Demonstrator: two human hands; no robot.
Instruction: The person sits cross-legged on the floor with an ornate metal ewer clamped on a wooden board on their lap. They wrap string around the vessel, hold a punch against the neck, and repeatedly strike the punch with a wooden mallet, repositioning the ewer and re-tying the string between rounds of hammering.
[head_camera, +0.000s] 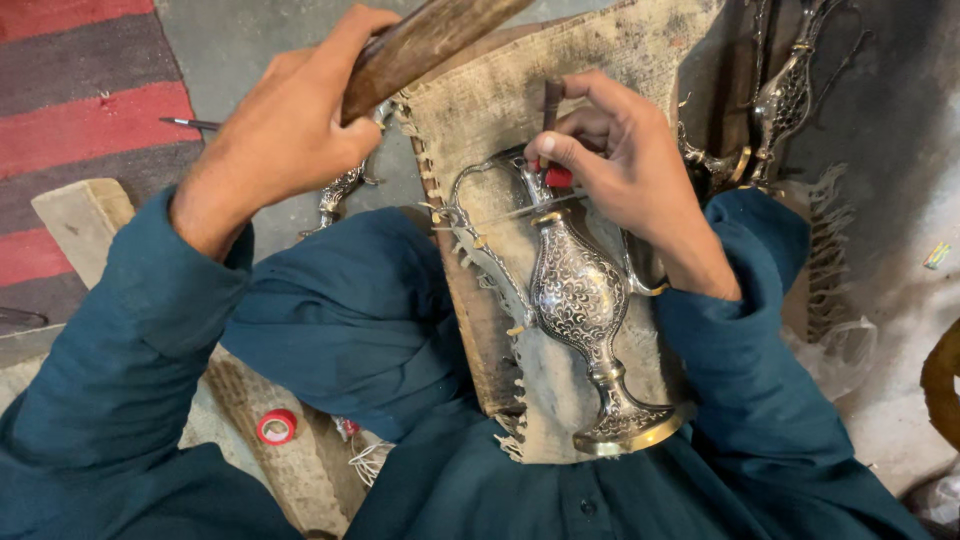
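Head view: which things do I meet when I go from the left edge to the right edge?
Striped rug → wooden block → red tape roll → left hand on a wooden handle → engraved metal ewer → right hand → second ewer.

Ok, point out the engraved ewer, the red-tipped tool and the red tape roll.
engraved ewer (578, 292), head view, patterned belly.
red-tipped tool (557, 177), head view, red band.
red tape roll (277, 427), head view, its ring.

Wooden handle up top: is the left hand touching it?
Touching. The head view shows the left hand with its fingers wrapped around the wooden handle, no gap between them.
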